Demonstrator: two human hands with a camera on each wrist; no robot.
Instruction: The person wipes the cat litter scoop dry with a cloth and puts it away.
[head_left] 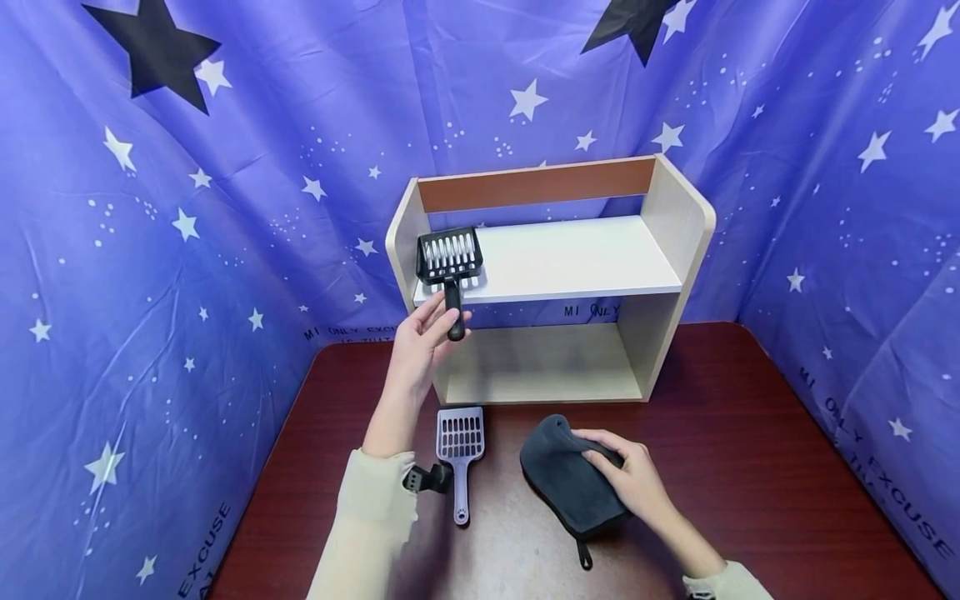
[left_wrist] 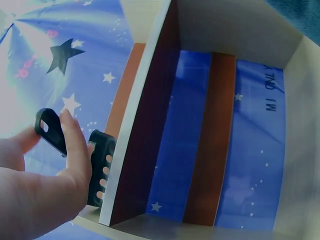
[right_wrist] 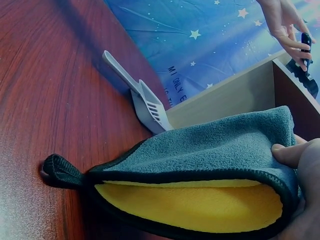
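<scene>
My left hand (head_left: 418, 346) pinches the handle of a black slotted litter scoop (head_left: 453, 293). Its head is over the left end of the upper shelf; I cannot tell whether it touches the board. The left wrist view shows the black scoop (left_wrist: 96, 170) close beside the shelf's front edge. My right hand (head_left: 637, 479) grips a folded dark grey towel (head_left: 573, 479), thumb on top. In the right wrist view, the towel's yellow inner side (right_wrist: 200, 200) and black hanging loop (right_wrist: 62, 171) show. A pale purple-grey litter scoop (head_left: 461, 487) lies on the table between my arms.
A two-level wooden shelf unit (head_left: 633, 350) stands at the back of the dark red table (head_left: 757, 467). Its upper board (head_left: 577, 258) is white, and side panels close both ends. A blue-purple curtain (head_left: 247, 233) with stars hangs behind and on both sides.
</scene>
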